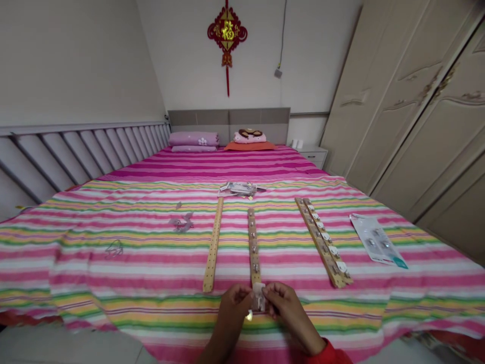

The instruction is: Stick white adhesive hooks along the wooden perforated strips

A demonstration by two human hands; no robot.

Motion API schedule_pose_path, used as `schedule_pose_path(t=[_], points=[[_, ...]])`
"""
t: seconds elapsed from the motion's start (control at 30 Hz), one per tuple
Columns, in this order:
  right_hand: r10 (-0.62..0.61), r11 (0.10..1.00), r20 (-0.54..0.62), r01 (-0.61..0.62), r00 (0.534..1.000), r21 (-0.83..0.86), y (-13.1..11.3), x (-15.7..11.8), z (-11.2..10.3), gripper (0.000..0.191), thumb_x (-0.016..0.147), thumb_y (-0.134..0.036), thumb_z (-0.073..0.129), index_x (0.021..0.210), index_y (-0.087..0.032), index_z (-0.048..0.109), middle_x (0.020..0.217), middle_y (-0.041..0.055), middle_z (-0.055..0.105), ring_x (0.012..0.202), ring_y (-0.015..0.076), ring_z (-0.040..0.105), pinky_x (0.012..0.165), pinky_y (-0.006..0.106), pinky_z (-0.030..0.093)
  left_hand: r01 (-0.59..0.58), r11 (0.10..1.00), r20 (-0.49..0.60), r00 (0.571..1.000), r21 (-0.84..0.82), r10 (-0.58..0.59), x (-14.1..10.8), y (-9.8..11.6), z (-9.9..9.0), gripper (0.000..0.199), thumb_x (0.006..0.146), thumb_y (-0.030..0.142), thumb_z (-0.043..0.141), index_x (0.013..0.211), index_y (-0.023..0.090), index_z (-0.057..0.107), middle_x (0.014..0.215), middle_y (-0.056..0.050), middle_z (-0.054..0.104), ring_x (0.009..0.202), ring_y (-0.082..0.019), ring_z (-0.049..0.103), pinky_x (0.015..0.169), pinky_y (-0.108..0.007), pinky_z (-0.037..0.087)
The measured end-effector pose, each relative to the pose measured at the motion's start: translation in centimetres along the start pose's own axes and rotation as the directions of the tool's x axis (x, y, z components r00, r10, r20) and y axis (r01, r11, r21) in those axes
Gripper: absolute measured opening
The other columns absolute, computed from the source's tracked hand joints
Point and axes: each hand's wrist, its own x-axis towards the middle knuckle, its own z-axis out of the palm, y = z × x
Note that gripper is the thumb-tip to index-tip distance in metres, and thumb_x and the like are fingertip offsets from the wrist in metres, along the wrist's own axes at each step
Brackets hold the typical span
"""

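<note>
Left hand (231, 316), right hand (288, 314): both pinching one small white fitting (259, 298), held just beyond the near end of a studded wooden strip (253, 247) on a striped bedspread (151, 275).

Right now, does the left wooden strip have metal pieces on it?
No, the left wooden strip shows only bare wood with small holes, while the middle strip carries a row of metal pieces.
</note>
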Motion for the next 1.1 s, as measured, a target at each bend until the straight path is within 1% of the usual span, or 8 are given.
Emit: schedule_pose_path(t=[0.13,0.27,0.37,0.47,0.7,0.9,1.0,1.1], points=[[-0.038,0.997,-0.038,0.035,0.999,-0.073,0.0,1.1,-0.1,0.047,0.058,-0.064,0.067,0.054,-0.021,0.048,0.034,-0.0058,0.049,0.031,0.0080,0.040,0.036,0.021,0.026,0.019,1.000,-0.010,1.000,0.015,-0.019,0.8,0.5,0.5,0.033,0.051,0.044,0.072,0.057,0.017,0.055,0.046,0.004,0.054,0.044,-0.010,0.048,0.046,-0.022,0.035],[-0.097,0.987,-0.077,0.086,0.992,-0.132,0.1,1.6,0.0,0.043,0.062,-0.060,0.065,0.054,-0.023,0.045,0.037,-0.0077,0.045,0.032,0.0093,0.040,0.037,0.022,0.028,0.053,0.997,-0.029,0.998,0.048,-0.052,1.4,0.5,0.6,0.028,0.052,0.039,0.071,0.057,0.017,0.055,0.046,0.003,0.054,0.042,-0.008,0.044,0.044,-0.021,0.034],[-0.204,0.955,-0.121,0.170,0.971,-0.242,0.1,1.9,0.0,0.039,0.065,-0.053,0.064,0.051,-0.022,0.044,0.044,-0.0066,0.044,0.042,0.0104,0.041,0.042,0.023,0.031,0.080,0.995,-0.035,0.996,0.057,-0.078,1.5,0.5,0.8,0.024,0.053,0.035,0.070,0.056,0.017,0.054,0.045,0.004,0.053,0.042,-0.008,0.044,0.043,-0.021,0.034],[-0.284,0.911,-0.126,0.227,0.951,-0.345,0.0,2.1,0.0,0.035,0.068,-0.047,0.061,0.050,-0.022,0.044,0.048,-0.0053,0.042,0.050,0.0119,0.040,0.049,0.025,0.032,0.080,0.996,-0.058,0.995,0.050,-0.077,1.4,0.6,1.0,0.022,0.054,0.033,0.069,0.054,0.018,0.052,0.044,0.006,0.050,0.042,-0.008,0.043,0.042,-0.020,0.034],[-0.297,0.893,-0.107,0.236,0.949,-0.384,0.3,2.4,0.0,0.031,0.070,-0.043,0.058,0.052,-0.023,0.043,0.050,-0.0054,0.041,0.052,0.0121,0.038,0.050,0.025,0.030,0.095,0.994,-0.038,0.995,0.062,-0.093,2.2,-0.1,1.0,0.023,0.052,0.035,0.067,0.053,0.019,0.051,0.043,0.007,0.046,0.040,-0.008,0.041,0.040,-0.021,0.032],[-0.302,0.898,-0.161,0.223,0.940,-0.379,1.1,2.5,0.0,0.034,0.066,-0.045,0.065,0.050,-0.022,0.045,0.047,-0.0055,0.044,0.049,0.0117,0.040,0.047,0.024,0.031,0.023,0.997,-0.081,0.997,0.075,-0.017,2.8,-1.7,0.8,0.022,0.054,0.035,0.065,0.053,0.018,0.051,0.045,0.005,0.049,0.044,-0.009,0.044,0.046,-0.022,0.035],[-0.289,0.917,-0.216,0.205,0.933,-0.343,1.4,2.5,0.0,0.033,0.064,-0.047,0.068,0.053,-0.022,0.050,0.048,-0.0049,0.048,0.049,0.0120,0.044,0.047,0.024,0.035,0.001,0.999,-0.117,0.993,0.049,0.004,2.8,-2.1,1.0,0.024,0.053,0.036,0.067,0.055,0.018,0.051,0.047,0.004,0.052,0.048,-0.011,0.049,0.049,-0.023,0.038],[-0.206,0.961,-0.244,0.148,0.948,-0.235,1.7,2.5,0.3,0.033,0.061,-0.051,0.069,0.059,-0.021,0.055,0.048,-0.0047,0.051,0.046,0.0125,0.048,0.044,0.025,0.037,0.057,0.998,-0.134,0.989,-0.031,-0.061,2.7,-1.9,1.2,0.033,0.049,0.042,0.071,0.063,0.017,0.054,0.055,0.002,0.059,0.053,-0.014,0.056,0.051,-0.025,0.042]])
